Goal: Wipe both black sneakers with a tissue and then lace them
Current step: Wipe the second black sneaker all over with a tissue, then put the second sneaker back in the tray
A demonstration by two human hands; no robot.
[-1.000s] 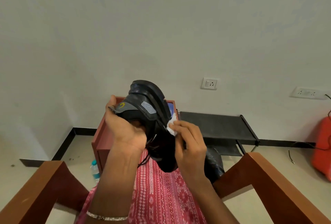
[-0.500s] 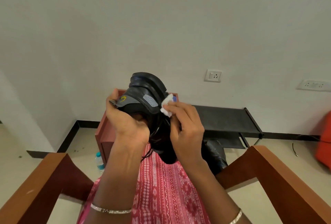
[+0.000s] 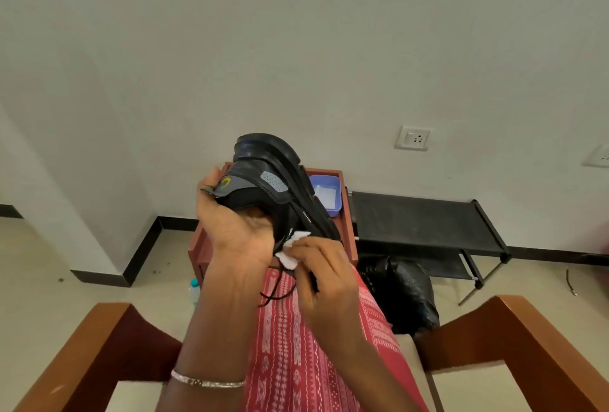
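My left hand [image 3: 235, 227] holds a black sneaker [image 3: 273, 181] by its heel, raised in front of me with the sole turned up and away. The heel has a grey patch and a yellow logo. My right hand [image 3: 324, 275] pinches a white tissue [image 3: 291, 250] against the lower side of the sneaker, near its laces. A loose black lace [image 3: 278, 291] dangles below the shoe over my red patterned lap. The second sneaker is not in view.
A small reddish wooden table [image 3: 349, 214] stands ahead with a blue tray [image 3: 326, 194] of tissues on it. A black low rack [image 3: 421, 223] and a black plastic bag [image 3: 402, 293] are to the right. A water bottle [image 3: 194, 291] stands on the floor. Wooden chair arms [image 3: 534, 339] flank me.
My right hand has slid the tissue down the sneaker, from near the heel to the lower side by the laces. The blue tray behind is now uncovered.
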